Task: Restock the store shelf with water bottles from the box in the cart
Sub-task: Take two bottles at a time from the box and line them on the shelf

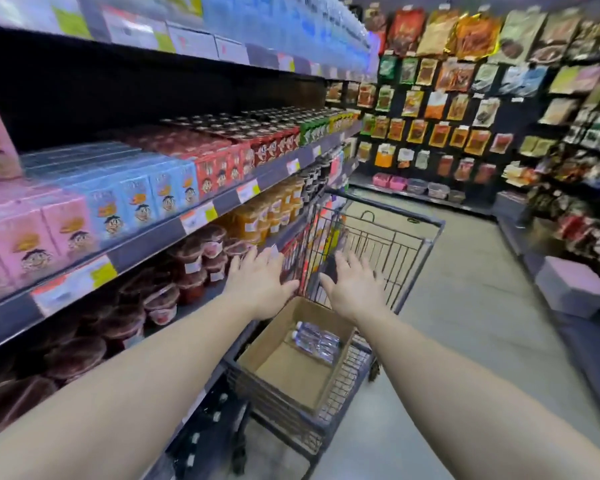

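store aisle, frame motion-blurred. grey smooth floor runs down the middle. long dark shelving unit on the left, with price tags along the shelf edges. on it pink cartons, blue cartons and red cartons with a cartoon face, then green packs further down. level below holds dark red tubs and orange jars. far end is a black wall rack of hanging snack bags in orange, red and green, with small tubs at its foot. right side has more hanging packets and a grey low ledge. bright, even lighting, bluish at top.
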Demonstrator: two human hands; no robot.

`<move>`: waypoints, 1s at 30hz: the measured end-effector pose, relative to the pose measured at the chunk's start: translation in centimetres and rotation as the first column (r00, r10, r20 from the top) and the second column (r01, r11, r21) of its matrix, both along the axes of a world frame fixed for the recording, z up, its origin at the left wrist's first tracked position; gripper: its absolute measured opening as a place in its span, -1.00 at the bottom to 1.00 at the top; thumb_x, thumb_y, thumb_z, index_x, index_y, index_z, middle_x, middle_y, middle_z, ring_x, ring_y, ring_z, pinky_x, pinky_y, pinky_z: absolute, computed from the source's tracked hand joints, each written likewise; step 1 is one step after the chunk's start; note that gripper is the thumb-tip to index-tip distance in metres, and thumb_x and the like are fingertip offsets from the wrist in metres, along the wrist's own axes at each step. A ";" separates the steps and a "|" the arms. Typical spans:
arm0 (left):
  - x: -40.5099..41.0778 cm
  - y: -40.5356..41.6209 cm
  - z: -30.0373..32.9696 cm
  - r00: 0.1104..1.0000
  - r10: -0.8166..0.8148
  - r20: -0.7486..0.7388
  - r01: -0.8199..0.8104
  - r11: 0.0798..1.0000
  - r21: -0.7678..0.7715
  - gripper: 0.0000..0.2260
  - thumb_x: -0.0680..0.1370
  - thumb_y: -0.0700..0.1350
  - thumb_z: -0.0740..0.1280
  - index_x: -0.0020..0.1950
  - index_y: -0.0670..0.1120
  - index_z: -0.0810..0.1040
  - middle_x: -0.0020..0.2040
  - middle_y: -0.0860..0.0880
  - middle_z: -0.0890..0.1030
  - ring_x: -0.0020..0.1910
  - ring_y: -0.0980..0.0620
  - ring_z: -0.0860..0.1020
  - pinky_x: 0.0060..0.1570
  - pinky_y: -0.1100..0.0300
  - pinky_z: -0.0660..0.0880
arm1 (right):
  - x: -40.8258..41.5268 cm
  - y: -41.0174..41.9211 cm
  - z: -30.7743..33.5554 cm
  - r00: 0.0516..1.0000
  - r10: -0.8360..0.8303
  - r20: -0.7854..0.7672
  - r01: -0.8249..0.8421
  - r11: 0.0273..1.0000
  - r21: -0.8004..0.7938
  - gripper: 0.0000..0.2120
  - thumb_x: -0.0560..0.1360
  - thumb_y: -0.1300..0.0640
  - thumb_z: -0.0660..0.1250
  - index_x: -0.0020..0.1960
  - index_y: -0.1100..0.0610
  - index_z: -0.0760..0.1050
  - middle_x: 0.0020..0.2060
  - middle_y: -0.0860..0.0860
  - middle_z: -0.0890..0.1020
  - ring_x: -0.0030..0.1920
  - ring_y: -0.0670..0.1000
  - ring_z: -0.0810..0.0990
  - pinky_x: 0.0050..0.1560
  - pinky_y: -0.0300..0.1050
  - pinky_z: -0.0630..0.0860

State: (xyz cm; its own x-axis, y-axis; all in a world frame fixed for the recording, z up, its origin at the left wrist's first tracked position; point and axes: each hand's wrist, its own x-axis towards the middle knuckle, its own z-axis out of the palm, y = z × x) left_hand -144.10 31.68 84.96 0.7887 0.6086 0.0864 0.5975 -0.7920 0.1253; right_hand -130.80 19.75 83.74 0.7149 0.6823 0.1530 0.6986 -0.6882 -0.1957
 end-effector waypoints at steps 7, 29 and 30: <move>7.2 8.4 -7.8 0.986 0.151 -0.072 -0.154 0.987 -0.049 -0.33 0.58 0.30 0.08 0.57 -0.05 0.12 0.59 -0.11 0.14 0.56 -0.18 0.09 0.48 -0.21 0.09 | 12.9 9.4 -8.8 0.986 0.128 -0.102 -0.141 0.980 -0.138 -0.36 0.58 -0.22 0.10 0.56 -0.01 0.04 0.55 0.05 0.12 0.55 0.14 0.04 0.49 0.22 0.01; 22.6 12.5 -33.7 0.808 0.492 -0.324 -0.587 0.715 -0.380 -0.34 0.58 0.22 0.18 0.59 -0.03 0.08 0.61 -0.05 0.07 0.59 -0.07 -0.02 0.55 -0.03 -0.05 | 29.2 19.1 -39.9 0.789 0.263 -0.556 -0.539 0.730 -0.420 -0.28 0.52 -0.03 0.28 0.55 0.08 0.01 0.41 0.13 0.31 0.31 0.20 0.40 0.23 0.06 0.41; 22.4 12.1 -35.1 0.806 0.489 -0.333 -0.590 0.702 -0.398 -0.34 0.58 0.21 0.18 0.59 -0.03 0.08 0.61 -0.06 0.09 0.59 -0.08 -0.01 0.55 -0.03 -0.02 | 29.1 18.8 -41.4 0.786 0.235 -0.571 -0.533 0.725 -0.436 -0.25 0.50 -0.03 0.31 0.55 0.08 0.00 0.42 0.15 0.30 0.32 0.21 0.40 0.25 0.07 0.40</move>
State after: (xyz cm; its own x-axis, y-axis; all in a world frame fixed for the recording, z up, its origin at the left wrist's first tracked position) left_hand -121.72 43.74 49.86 0.2799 0.8579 -0.4310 0.9542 -0.1990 0.2236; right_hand -101.73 38.60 42.30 0.2465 0.7617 -0.5992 0.8550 -0.4620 -0.2355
